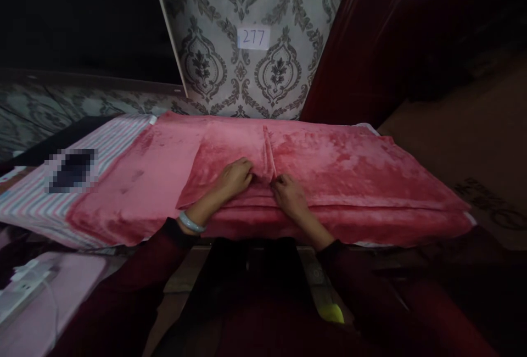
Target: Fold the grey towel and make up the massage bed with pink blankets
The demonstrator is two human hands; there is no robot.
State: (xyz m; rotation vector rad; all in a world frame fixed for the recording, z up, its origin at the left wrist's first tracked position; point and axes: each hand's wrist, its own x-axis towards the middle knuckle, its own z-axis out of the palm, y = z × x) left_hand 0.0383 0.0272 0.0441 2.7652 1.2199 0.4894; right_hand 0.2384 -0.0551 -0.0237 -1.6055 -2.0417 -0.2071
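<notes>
A pink plush blanket (349,165), partly folded over itself, lies along a table in front of me. Near its middle a narrow raised fold (267,151) runs away from me between my hands. My left hand (236,177), with a pale bangle at the wrist, is closed on the plush just left of this fold. Close by on the right, my right hand (290,196) pinches the near end of the fold with thumb and fingers. The fingertips of both hands are partly hidden in the fabric.
Beneath the blanket shows a striped cloth (123,140), with a pixelated dark object (74,170) on it. Behind are a dark screen (82,22) and a wall label (254,38) reading 277. A cardboard box (473,143) stands right; a power strip (24,291) lies lower left.
</notes>
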